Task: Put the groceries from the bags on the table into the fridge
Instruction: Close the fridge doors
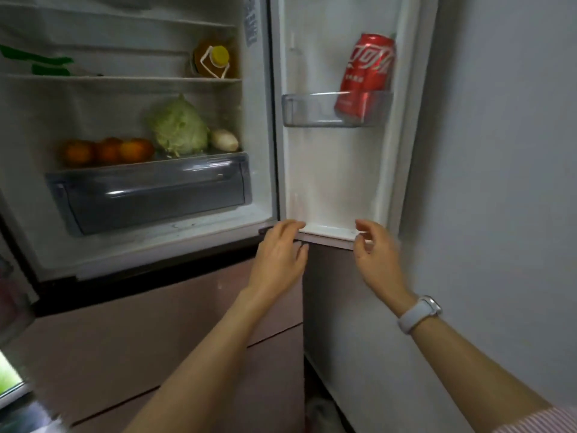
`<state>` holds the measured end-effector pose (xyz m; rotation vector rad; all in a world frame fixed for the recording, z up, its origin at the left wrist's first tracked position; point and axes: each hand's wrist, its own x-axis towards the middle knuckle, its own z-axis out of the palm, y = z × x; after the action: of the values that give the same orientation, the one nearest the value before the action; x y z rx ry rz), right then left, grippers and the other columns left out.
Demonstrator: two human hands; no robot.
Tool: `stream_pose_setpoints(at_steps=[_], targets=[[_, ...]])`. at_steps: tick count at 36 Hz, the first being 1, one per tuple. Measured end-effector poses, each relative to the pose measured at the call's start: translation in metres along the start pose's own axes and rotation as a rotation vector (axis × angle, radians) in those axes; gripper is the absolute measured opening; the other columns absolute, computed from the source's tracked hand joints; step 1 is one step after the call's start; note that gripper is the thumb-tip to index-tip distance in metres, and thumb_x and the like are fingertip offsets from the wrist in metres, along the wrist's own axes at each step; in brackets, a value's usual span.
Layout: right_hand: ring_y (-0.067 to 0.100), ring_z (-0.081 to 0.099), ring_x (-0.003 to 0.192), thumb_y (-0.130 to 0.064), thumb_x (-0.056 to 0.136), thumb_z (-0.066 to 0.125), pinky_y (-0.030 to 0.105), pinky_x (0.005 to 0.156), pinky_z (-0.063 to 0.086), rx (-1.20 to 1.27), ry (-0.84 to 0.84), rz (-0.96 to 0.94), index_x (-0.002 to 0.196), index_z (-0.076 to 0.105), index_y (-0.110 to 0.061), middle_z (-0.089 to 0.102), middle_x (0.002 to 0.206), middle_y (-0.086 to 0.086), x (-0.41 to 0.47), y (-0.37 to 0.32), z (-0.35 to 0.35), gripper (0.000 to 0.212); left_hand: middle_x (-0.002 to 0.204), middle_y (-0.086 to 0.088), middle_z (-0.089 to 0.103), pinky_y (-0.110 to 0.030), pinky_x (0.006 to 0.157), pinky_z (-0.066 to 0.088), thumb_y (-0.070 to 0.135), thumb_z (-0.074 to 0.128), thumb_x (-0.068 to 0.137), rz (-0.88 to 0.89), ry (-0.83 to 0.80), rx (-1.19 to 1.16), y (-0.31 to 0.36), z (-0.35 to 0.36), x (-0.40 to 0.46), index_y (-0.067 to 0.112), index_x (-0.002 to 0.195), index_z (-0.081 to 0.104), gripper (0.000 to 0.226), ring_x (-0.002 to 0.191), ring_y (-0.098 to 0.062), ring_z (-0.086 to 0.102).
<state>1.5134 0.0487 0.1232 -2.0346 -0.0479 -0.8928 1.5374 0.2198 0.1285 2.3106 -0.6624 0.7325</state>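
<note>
1. Head view, hands. Both hands are raised at the bottom edge of the open fridge door (337, 182). The left hand (279, 257) has its fingers loosely extended, the tips at or on the door's lower lip near the hinge side; contact cannot be confirmed through the blur. The right hand (379, 260) is relaxed with fingers slightly curled, beside the door's outer lower corner. Neither hand holds anything. A white watch (420, 314) sits on the right wrist.

2. Head view, task items. No bags or table appear in frame. Groceries already in the fridge lie from 10 to 12 o'clock of the hands: three oranges (109, 150), a cabbage (179, 126) and a pale radish (224, 139) on the shelf above the crisper drawer (150, 195); a yellow-capped bottle (215, 60) one shelf higher; green items (40, 62) at far left, too blurred to name.

3. Head view, deciding relation. A red can (367, 78) stands in the door rack (334, 109), at 12 o'clock of the right hand and well above it, its long axis near upright, leaning slightly. The right hand is the nearer. Judgement: with both hands free, the next move is either closing the door or returning for more groceries.

4. Head view, writing. The can carries white script in the Coca-Cola style, in Chinese characters. A sticker on the inner wall is illegible.
</note>
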Motion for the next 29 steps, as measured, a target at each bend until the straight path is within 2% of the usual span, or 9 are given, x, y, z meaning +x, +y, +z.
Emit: stream_pose_setpoints(at_steps=[4, 7, 10, 13, 16, 21, 23, 26, 29], targets=[[0.027, 0.039, 0.125, -0.002, 0.089, 0.046, 0.025, 0.105, 0.028, -0.082, 0.054, 0.051, 0.137, 0.033, 0.000, 0.036, 0.138, 0.018, 0.034, 0.011, -0.044, 0.050, 0.141, -0.011, 0.041, -0.045, 0.104, 0.038, 0.014, 0.059, 0.087, 0.213, -0.041, 0.121, 0.044, 0.014, 0.041, 0.012, 0.133, 0.046, 0.049, 0.130, -0.028, 0.038], [0.023, 0.011, 0.142, -0.010, 0.093, 0.043, 0.025, 0.112, 0.010, -0.095, -0.038, 0.096, 0.145, 0.008, -0.002, 0.009, 0.154, 0.013, 0.061, 0.019, -0.056, 0.064, 0.151, -0.008, 0.026, -0.044, 0.108, 0.029, 0.016, 0.054, 0.090, 0.270, -0.082, 0.223, 0.066, 0.018, 0.071, 0.017, 0.140, 0.036, 0.054, 0.139, -0.025, 0.023], [0.018, -0.009, 0.144, -0.016, 0.095, 0.043, 0.026, 0.113, -0.001, -0.062, -0.176, 0.178, 0.145, -0.010, -0.006, -0.013, 0.156, 0.008, 0.081, 0.025, -0.052, 0.074, 0.156, -0.003, 0.011, -0.043, 0.112, 0.021, 0.021, 0.050, 0.092, 0.258, -0.101, 0.327, 0.073, 0.020, 0.090, 0.023, 0.144, 0.025, 0.057, 0.143, -0.023, 0.008], [0.023, -0.019, 0.141, -0.007, 0.091, 0.045, 0.032, 0.114, -0.002, -0.094, -0.253, 0.160, 0.147, -0.007, -0.014, -0.026, 0.152, 0.010, 0.090, 0.027, -0.041, 0.076, 0.157, -0.002, 0.007, -0.043, 0.112, 0.020, 0.022, 0.049, 0.093, 0.257, -0.109, 0.388, 0.071, 0.018, 0.099, 0.025, 0.144, 0.021, 0.059, 0.144, -0.024, 0.004], [0.026, -0.023, 0.140, -0.004, 0.089, 0.044, 0.036, 0.115, -0.002, -0.138, -0.235, 0.153, 0.148, 0.000, -0.019, -0.031, 0.150, 0.008, 0.086, 0.028, -0.032, 0.074, 0.157, -0.002, 0.007, -0.043, 0.112, 0.020, 0.021, 0.049, 0.092, 0.286, -0.099, 0.417, 0.069, 0.017, 0.099, 0.025, 0.145, 0.021, 0.060, 0.144, -0.025, 0.003], [0.024, -0.023, 0.140, -0.004, 0.091, 0.042, 0.033, 0.113, -0.001, -0.177, -0.218, 0.041, 0.147, 0.000, -0.022, -0.029, 0.151, 0.004, 0.068, 0.031, -0.028, 0.073, 0.152, -0.009, 0.027, -0.049, 0.104, 0.033, 0.013, 0.061, 0.083, 0.373, -0.048, 0.415, 0.064, 0.019, 0.093, 0.020, 0.139, 0.037, 0.061, 0.142, -0.030, 0.020], [0.020, -0.015, 0.142, -0.003, 0.091, 0.043, 0.033, 0.114, 0.003, -0.180, -0.180, -0.027, 0.147, 0.011, -0.023, -0.019, 0.154, 0.000, 0.057, 0.036, -0.028, 0.068, 0.148, -0.010, 0.035, -0.047, 0.100, 0.039, 0.011, 0.066, 0.078, 0.424, -0.002, 0.410, 0.062, 0.018, 0.089, 0.019, 0.134, 0.041, 0.062, 0.139, -0.029, 0.028], [0.014, 0.017, 0.139, 0.005, 0.088, 0.044, 0.030, 0.115, 0.019, -0.055, -0.056, -0.142, 0.137, 0.037, -0.017, 0.018, 0.151, -0.003, 0.042, 0.042, -0.035, 0.055, 0.148, -0.011, 0.036, -0.044, 0.101, 0.037, 0.011, 0.061, 0.081, 0.522, 0.070, 0.425, 0.061, 0.012, 0.082, 0.017, 0.135, 0.043, 0.057, 0.137, -0.027, 0.028], [0.016, 0.049, 0.121, 0.009, 0.087, 0.041, 0.019, 0.101, 0.041, 0.150, 0.054, -0.139, 0.121, 0.046, -0.025, 0.048, 0.129, 0.000, 0.034, 0.034, -0.047, 0.048, 0.150, -0.010, 0.033, -0.048, 0.104, 0.033, 0.016, 0.061, 0.083, 0.555, 0.087, 0.495, 0.057, 0.006, 0.076, 0.019, 0.137, 0.041, 0.057, 0.139, -0.028, 0.026]])
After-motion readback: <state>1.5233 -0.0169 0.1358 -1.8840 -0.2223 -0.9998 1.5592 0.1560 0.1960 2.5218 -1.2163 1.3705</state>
